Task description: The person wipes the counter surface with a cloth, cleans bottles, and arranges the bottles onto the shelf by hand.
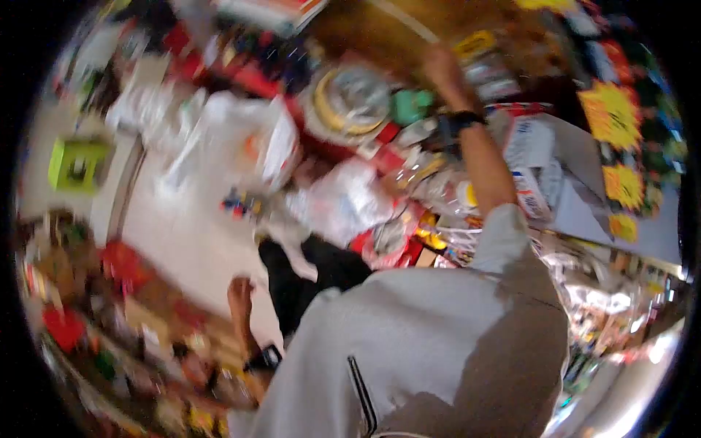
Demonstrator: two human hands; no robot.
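Note:
My right hand (442,69) reaches out at the upper right over a brown surface, with a dark band round the wrist. A pale thin strip (405,20) runs up to its fingers. Blur hides whether the fingers hold it. Close by lie a yellow-labelled packet (475,44), a green item (412,106) and a round stack in clear wrap (354,98). On the other side, my left hand (241,296) hangs low above the pale floor, a watch at its wrist. Its fingers look loosely curled, with nothing visible in them.
White plastic bags (248,139) and a clear bag (343,201) stand beside the floor (179,226). A bright green box (79,164) is at far left. Crowded goods (153,314) line the lower left. Yellow star-shaped signs (612,115) hang at right above a grey surface (584,193).

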